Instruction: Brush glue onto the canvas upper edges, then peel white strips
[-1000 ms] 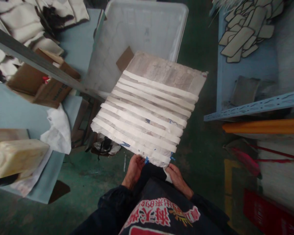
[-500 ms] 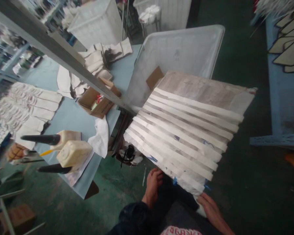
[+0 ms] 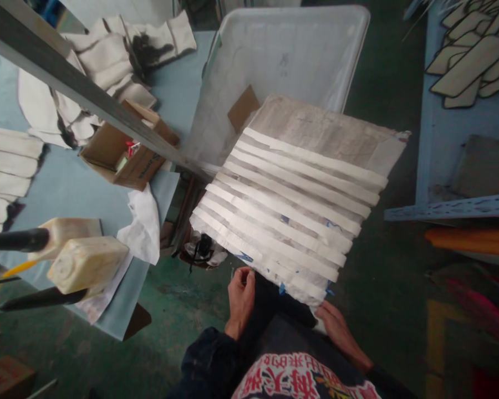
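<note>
A flat board (image 3: 328, 124) covered in worn brownish paper lies tilted before me, its far part over a white plastic bin. Several pale cloth-like strips (image 3: 283, 213) are laid across it in near-parallel rows, with blue scraps among them. At the board's near left edge is my left hand (image 3: 241, 296), fingers curled and thumb drawn in; what they hold, if anything, is hidden. My right hand (image 3: 343, 332) grips the board's near right corner, its fingertips partly out of sight.
The white bin (image 3: 299, 44) stands behind the board. On the blue table (image 3: 66, 188) at left are a cardboard box (image 3: 128, 149), glue bottles (image 3: 89, 263) with black nozzles, white paper (image 3: 143, 224) and fabric pieces (image 3: 108, 58). A metal post (image 3: 87, 100) crosses there. Dark-edged pieces (image 3: 474, 64) lie on the right-hand table.
The view has shifted, so the board and tables sit further left and higher. My left hand's fingers are more curled, near the board's edge. My right hand stays at the corner.
</note>
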Available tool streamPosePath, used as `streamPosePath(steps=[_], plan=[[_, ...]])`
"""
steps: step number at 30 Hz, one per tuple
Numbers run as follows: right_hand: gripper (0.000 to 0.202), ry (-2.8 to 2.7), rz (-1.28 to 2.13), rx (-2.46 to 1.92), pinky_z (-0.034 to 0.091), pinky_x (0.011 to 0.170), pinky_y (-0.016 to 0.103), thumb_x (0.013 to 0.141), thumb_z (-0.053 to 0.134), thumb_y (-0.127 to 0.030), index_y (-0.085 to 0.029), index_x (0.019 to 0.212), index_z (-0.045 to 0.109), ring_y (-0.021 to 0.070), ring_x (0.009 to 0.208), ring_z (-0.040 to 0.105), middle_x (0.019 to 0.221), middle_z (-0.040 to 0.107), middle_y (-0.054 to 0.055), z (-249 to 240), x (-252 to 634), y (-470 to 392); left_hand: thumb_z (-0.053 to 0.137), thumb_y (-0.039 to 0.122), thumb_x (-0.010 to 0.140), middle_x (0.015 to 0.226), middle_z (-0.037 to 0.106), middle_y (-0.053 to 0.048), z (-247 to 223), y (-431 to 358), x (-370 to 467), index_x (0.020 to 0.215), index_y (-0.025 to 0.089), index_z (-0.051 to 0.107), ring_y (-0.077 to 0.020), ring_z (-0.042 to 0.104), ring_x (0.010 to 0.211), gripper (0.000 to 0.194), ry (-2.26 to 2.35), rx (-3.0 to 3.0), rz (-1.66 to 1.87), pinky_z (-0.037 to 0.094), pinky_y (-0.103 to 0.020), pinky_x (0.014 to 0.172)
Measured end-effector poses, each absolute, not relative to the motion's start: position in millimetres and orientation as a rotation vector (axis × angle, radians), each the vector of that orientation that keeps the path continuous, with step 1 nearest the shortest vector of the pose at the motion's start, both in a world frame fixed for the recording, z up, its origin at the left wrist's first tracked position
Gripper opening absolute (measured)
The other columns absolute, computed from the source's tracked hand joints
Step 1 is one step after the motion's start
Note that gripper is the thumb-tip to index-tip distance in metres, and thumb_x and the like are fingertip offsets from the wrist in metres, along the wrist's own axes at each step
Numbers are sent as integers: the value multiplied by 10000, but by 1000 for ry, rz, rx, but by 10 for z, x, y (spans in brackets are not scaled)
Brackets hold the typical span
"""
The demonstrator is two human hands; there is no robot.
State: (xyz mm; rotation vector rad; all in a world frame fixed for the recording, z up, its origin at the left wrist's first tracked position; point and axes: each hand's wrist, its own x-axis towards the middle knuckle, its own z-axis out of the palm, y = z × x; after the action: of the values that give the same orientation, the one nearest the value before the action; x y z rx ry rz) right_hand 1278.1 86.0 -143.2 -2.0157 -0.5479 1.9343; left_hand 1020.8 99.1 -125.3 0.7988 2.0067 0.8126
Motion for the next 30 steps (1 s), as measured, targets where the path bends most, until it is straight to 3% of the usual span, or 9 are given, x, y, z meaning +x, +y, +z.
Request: streamPosePath(steps=[5, 12, 17, 22, 30], plan=[[529, -491, 1900, -1993, 533, 702, 351, 614, 617, -403, -165, 1047, 801, 290, 809, 703, 891, 800, 77, -1438, 12759, 845, 521, 244, 961, 1114, 719, -140, -1115, 1236, 10028, 1100, 199, 676, -311, 609, 1074, 213, 1943, 1464, 560, 478, -517, 1004], [460, -443, 1876, -1913, 505, 653, 320, 639, 623, -391, -153, 992, 797, 261, 742, 684, 833, 787, 67, -1428, 12705, 836, 527, 104, 903, 1363, 656, -148, -1130, 1781, 9693, 1290, 165, 624, -325, 548, 1239, 403, 1479, 2092, 160, 461, -503, 1093], [448, -401, 1866, -1911, 482, 626, 304, 657, 618, -372, -151, 1009, 785, 224, 680, 652, 821, 782, 57, -1410, 12683, 827, 504, 70, 903, 1329, 642, -184, -1220, 1907, 9667, 1290, 119, 615, -337, 521, 1238, 405, 1362, 2270, -37, 454, -497, 1092], [447, -397, 1853, -1897, 489, 660, 313, 635, 610, -381, -150, 972, 788, 248, 755, 672, 848, 784, 70, -1333, 12660, 881, 499, 87, 925, 1204, 657, -171, -1209, 1970, 9694, 1235, 113, 625, -329, 530, 1141, 336, 1330, 2338, -166, 472, -468, 1026], [472, -385, 1870, -1934, 455, 606, 304, 637, 587, -373, -134, 992, 786, 223, 671, 632, 799, 773, 60, -1380, 12677, 878, 538, 69, 828, 1037, 639, -159, -1105, 2218, 9729, 962, 187, 634, -346, 515, 987, 203, 1193, 2392, -319, 449, -502, 889]])
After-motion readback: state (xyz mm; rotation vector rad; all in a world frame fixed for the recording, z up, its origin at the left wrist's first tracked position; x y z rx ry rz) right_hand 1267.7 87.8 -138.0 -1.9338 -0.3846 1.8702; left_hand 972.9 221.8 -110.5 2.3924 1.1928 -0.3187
